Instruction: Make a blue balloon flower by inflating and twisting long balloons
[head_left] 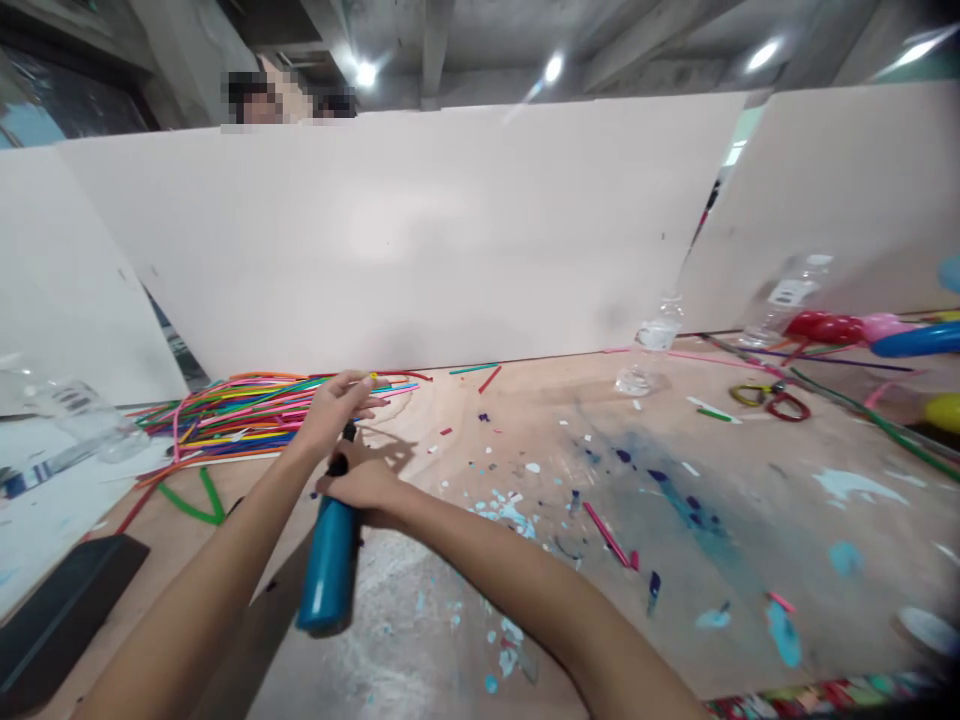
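A blue balloon pump [330,570] with a black top slants over the table, its wide end towards me. My right hand [367,480] is wrapped round its narrow black end. Just beyond, my left hand [334,405] is beside the pump's tip, fingers bent together and pointing right. A small yellow bit shows at those fingertips; what they pinch is too small to make out. Close by on the left lies a pile of long, uninflated modelling balloons [247,410] in many colours. A folded green balloon [196,505] rests nearer me.
White boards [420,240] stand along the back, with people partly visible behind. A clear plastic bottle [651,345], scissors [772,398] and inflated balloons [832,327] are to the right. Paper scraps and blue paint mark the wooden table [517,590]. A dark box [71,610] sits at near left.
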